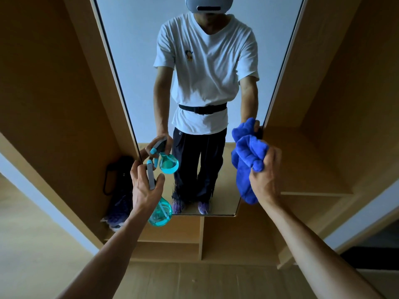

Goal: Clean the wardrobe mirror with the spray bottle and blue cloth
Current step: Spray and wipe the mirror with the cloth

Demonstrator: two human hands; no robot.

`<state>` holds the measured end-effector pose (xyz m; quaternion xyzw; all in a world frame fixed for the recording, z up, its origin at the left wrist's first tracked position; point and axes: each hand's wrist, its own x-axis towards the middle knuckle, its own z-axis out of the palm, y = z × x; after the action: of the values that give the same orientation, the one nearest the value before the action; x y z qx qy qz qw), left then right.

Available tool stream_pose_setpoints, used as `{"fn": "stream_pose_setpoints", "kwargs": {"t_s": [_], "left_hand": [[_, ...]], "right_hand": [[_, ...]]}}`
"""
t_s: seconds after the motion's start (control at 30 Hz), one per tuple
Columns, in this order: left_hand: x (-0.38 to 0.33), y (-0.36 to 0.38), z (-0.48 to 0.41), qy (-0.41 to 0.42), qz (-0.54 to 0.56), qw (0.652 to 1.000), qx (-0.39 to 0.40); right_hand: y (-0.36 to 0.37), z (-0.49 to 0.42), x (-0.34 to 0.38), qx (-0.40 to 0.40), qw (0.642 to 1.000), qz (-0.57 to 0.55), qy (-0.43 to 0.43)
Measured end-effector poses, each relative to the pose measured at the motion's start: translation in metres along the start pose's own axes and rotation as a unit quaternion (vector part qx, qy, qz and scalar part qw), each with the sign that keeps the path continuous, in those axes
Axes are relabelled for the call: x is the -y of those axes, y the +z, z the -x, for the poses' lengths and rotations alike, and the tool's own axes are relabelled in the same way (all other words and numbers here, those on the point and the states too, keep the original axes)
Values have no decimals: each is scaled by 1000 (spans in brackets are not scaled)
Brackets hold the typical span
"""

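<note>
A person stands facing a tall, narrow wardrobe mirror [133, 50] set in a thin metal frame between light-brown wooden wardrobe panels [64, 87]. The left hand [143, 187] holds a see-through teal spray bottle [160, 214] with a round belly, a grey spray head and a light-blue trigger. Its fingers are curled round the neck under the head and the thumb lies along the near side, so the grip is closed on the bottle. The bottle hangs below the hand, partly filled with teal liquid, its nozzle pointing at the lower left part of the glass and close to the mirror's left edge; whether the nozzle touches the glass cannot be told. The right hand [266, 171] is closed in a fist on a bunched, fluffy deep-blue cloth [248, 156], fingers wrapped tight round a fold of it. The cloth lies against the lower right part of the mirror, just inside the frame, where it meets its own reflection, and a loose end hangs down towards the mirror's bottom right corner. The glass reflects the person in a white T-shirt [207, 61] with a black belt, dark trousers and purple shoes. In the open wardrobe compartment left of the mirror a black bag with a strap [117, 173] leans upright, with a purple shoe [117, 215] in front of it. Below the mirror are open wooden shelf compartments [172, 244], and a pale wooden floor [194, 283] lies in front of them.
</note>
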<state>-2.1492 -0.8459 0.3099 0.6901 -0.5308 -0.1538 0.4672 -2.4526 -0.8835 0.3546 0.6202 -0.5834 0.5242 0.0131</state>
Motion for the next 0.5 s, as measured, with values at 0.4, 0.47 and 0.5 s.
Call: {"fn": "stream_pose_setpoints", "kwargs": {"t_s": [0.4,0.47,0.5], "left_hand": [[11,-8,-7,-16,38,999,3],[13,-12,-7,-12,40,999,10],[15,-13,-7,-11,40,999,13]], "right_hand": [[19,9,8,-41,999,-30,3],[27,8,4,-23,999,-42,9],[33,7,4,-7,998,-58,7]]}}
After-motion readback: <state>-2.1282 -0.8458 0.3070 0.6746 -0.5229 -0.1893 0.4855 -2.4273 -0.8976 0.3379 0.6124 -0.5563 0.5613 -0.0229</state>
